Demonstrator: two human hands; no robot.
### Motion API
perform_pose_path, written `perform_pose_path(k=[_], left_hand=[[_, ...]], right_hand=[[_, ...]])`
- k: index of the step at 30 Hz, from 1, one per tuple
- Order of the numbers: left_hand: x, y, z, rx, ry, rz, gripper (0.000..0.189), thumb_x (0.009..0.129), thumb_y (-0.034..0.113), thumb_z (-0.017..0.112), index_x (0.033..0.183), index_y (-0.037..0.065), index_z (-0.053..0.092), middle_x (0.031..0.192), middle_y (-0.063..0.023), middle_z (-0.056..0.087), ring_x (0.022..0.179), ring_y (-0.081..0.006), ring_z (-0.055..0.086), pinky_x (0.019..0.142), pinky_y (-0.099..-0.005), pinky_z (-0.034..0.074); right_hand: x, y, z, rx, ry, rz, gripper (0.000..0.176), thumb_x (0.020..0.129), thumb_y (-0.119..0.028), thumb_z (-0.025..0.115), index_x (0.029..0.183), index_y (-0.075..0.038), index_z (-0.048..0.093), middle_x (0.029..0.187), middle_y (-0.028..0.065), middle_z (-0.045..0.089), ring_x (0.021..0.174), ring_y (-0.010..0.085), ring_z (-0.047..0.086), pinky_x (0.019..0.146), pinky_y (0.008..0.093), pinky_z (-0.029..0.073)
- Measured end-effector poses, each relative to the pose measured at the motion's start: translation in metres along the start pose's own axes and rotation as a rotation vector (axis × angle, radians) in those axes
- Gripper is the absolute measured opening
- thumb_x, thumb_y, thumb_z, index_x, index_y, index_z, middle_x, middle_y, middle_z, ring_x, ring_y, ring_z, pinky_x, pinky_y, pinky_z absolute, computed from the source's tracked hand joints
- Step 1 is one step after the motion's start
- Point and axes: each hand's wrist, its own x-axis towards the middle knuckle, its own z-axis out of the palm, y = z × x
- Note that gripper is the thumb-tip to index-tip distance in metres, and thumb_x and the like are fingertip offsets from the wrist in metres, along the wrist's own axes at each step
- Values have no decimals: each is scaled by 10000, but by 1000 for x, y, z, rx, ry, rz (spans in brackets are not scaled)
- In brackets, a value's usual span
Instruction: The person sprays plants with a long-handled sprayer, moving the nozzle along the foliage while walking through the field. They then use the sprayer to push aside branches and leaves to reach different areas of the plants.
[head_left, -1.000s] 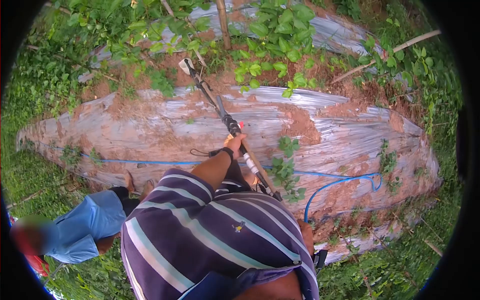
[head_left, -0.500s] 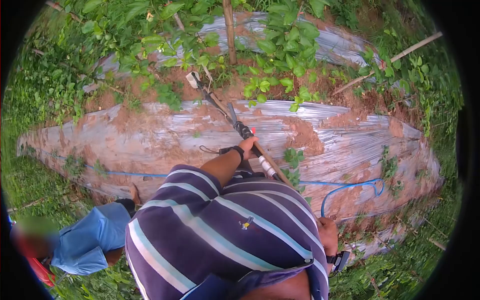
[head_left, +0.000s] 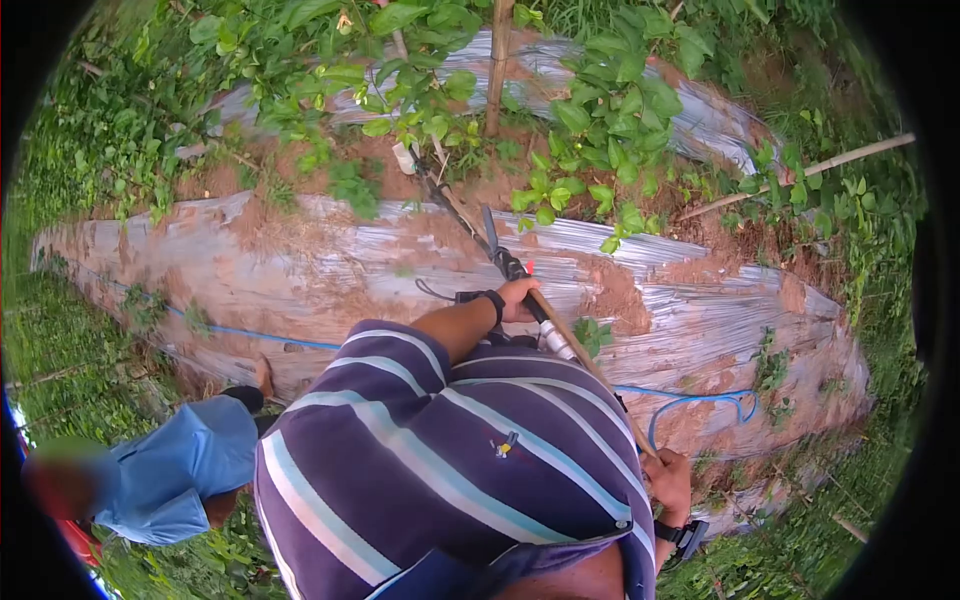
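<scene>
A long wooden pole [head_left: 590,367] slants from my right side up and leftward across the plastic-covered ridge. Black and white fittings are strapped along it, and a pale, blocky piece [head_left: 405,158] sits at its far end over bare soil. My left hand [head_left: 517,299], with a black wrist strap, is wrapped round the pole's middle, just below a black bracket [head_left: 510,264] with a small red part. Beside my right hip, my right hand [head_left: 668,478] closes on the pole's near end. A black device is on that wrist. My striped shirt hides part of the pole.
Silvery plastic film [head_left: 300,260], partly covered with reddish soil, runs across the view. A blue hose [head_left: 690,398] lies over it. Leafy vines and stakes [head_left: 500,70] stand beyond. A person in a blue shirt [head_left: 185,465] is at lower left.
My right hand has risen a little and now grips the pole's near end. The view has shifted slightly, while my left hand keeps its hold.
</scene>
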Motion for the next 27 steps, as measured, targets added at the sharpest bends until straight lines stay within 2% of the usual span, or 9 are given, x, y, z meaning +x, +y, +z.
perform_pose_path(k=[4, 10, 13, 16, 18, 19, 20, 22, 27], left_hand=[[-5, -5, -4, -94, -27, 68, 256, 863, 305, 643, 960, 90, 542, 944, -113, 613, 948, -293, 619, 949, -459, 475], [6, -19, -17, -266, -128, 171, 217, 877, 259, 629, 984, 97, 532, 956, -101, 592, 910, -275, 612, 871, -458, 501], [0, -27, 6, -603, -76, 134, 205, 873, 211, 645, 953, 67, 522, 880, -72, 584, 844, -262, 608, 816, -448, 512], [27, -42, -13, -543, -177, 162, 161, 871, 168, 637, 929, 79, 517, 813, -75, 558, 782, -255, 593, 766, -452, 507], [41, -54, -19, -478, -58, 181, 125, 870, 139, 624, 904, 88, 515, 770, -71, 537, 724, -250, 579, 714, -447, 503], [42, -58, -20, -391, 86, 153, 120, 864, 118, 621, 894, 90, 508, 750, -60, 527, 687, -257, 571, 686, -452, 506], [44, -59, -19, -301, 226, 132, 120, 857, 98, 617, 884, 91, 500, 731, -49, 517, 650, -264, 563, 658, -456, 509], [107, -86, -80, -143, 350, 187, 106, 830, 116, 648, 894, 75, 575, 794, -86, 593, 687, -273, 621, 637, -448, 525], [71, -77, -36, 671, 902, 256, 151, 833, 157, 642, 933, 49, 610, 863, -117, 620, 780, -284, 633, 703, -437, 522]], right_hand=[[4, 17, 0, -64, -19, -91, 384, 788, -262, 708, 600, 19, 526, 502, 3, 391, 534, 86, 369, 470, 321, 307], [-5, 16, 6, 143, -132, 109, 367, 828, -254, 703, 610, 9, 570, 522, -8, 479, 533, 62, 419, 473, 281, 329], [2, 30, 9, 159, -173, 157, 360, 851, -269, 698, 618, -13, 601, 522, -13, 498, 504, 56, 436, 453, 265, 328], [1, 42, 11, 226, -246, 247, 355, 871, -316, 684, 665, -37, 610, 524, -14, 481, 472, 68, 435, 431, 261, 317], [7, 69, 24, 432, -335, 368, 383, 903, -359, 650, 687, -46, 606, 527, -7, 478, 454, 68, 427, 417, 244, 305], [8, 103, 29, 484, -426, 211, 270, 888, -280, 636, 770, -38, 615, 629, 65, 578, 507, 158, 523, 470, 298, 393], [10, 149, 41, 493, -427, 205, 270, 888, -280, 636, 770, -38, 615, 629, 65, 578, 507, 158, 523, 470, 298, 393], [16, 218, 64, -461, -211, -788, 158, 813, -193, 631, 860, -43, 607, 803, 126, 639, 667, 267, 602, 602, 374, 464], [14, 214, 81, 16, -358, -573, 189, 764, -171, 629, 904, -52, 589, 884, 145, 633, 772, 313, 602, 687, 408, 470]])
